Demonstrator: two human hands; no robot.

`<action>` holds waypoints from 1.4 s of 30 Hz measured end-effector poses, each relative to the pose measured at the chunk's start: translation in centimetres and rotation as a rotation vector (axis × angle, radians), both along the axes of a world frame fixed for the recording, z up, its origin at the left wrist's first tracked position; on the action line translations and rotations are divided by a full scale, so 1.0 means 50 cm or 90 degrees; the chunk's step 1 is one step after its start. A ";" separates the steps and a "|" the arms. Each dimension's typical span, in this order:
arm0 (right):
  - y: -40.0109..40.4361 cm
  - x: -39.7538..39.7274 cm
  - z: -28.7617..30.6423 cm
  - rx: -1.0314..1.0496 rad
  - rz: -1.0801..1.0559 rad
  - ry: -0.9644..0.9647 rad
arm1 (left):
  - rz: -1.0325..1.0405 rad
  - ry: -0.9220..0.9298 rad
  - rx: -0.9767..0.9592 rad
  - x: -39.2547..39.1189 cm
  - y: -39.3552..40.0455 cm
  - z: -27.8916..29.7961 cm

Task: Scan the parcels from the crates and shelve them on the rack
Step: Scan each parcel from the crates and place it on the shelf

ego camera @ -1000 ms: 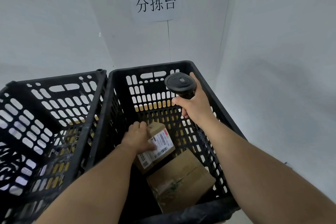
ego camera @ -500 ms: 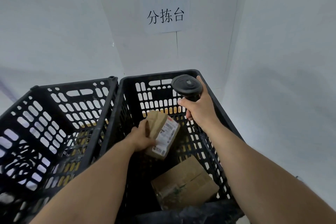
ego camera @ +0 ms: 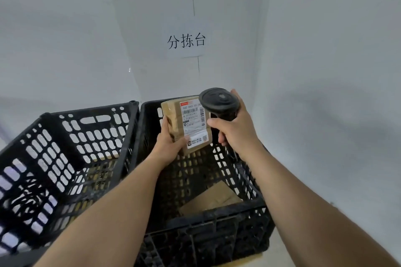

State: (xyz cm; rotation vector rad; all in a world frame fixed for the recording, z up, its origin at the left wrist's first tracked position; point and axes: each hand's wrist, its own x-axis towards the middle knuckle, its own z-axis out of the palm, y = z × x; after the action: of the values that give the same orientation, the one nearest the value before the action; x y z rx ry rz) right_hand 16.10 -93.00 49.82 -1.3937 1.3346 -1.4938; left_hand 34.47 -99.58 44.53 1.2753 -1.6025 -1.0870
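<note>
Now my left hand (ego camera: 168, 147) holds the small brown cardboard parcel with a white shipping label (ego camera: 186, 123) up above the right black slotted plastic crate (ego camera: 217, 230), with the label turned toward me. My fingers are curled around its lower left edge and my thumb lies along its side, so the grip takes only one corner of it. My right hand (ego camera: 236, 130) is clenched around the handle of the black handheld barcode scanner (ego camera: 219, 102), and the round head of the scanner covers the upper right corner of the label.

I think the first risk is a failed read. The scanner stands very near to the label and partly over the barcode, so the beam may miss the bars or catch only a part of them. The label also looks a little wrinkled, which could give glare or a broken code.

The second risk is that the parcel slips. It is held only from below and from one side, so if I tilt it more, it could fall back into the crate, onto the flat brown cardboard box (ego camera: 211, 200) that lies on the bottom.

The left black slotted crate (ego camera: 71, 158) stands just beside. I cannot see the rack from here, so the way to it is unknown to me.
</note>
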 end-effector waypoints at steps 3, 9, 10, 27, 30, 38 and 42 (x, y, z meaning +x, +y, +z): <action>0.069 0.015 0.024 -0.017 -0.038 -0.002 | -0.056 0.023 -0.045 -0.005 0.032 0.027; 0.220 0.067 0.034 -0.034 -0.143 -0.017 | -0.160 0.044 -0.115 0.009 0.103 0.074; 0.247 0.078 0.031 -0.037 -0.162 -0.015 | -0.178 0.049 -0.120 0.013 0.119 0.083; 0.690 0.203 0.009 -0.070 -0.432 -0.043 | -0.519 0.133 -0.141 -0.055 0.452 0.100; 0.750 0.209 -0.007 -0.059 -0.474 -0.046 | -0.570 0.138 -0.125 -0.075 0.502 0.086; 0.897 0.236 -0.019 -0.048 -0.537 -0.056 | -0.633 0.142 -0.121 -0.099 0.660 0.076; 0.950 0.252 -0.026 -0.037 -0.563 -0.043 | -0.654 0.135 -0.126 -0.096 0.710 0.071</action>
State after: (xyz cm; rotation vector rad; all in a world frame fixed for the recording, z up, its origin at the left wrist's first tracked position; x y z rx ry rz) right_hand 28.71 -45.48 48.52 -0.7702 2.0079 -2.1055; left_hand 29.69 -64.08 48.06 0.1162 -2.1623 -1.5196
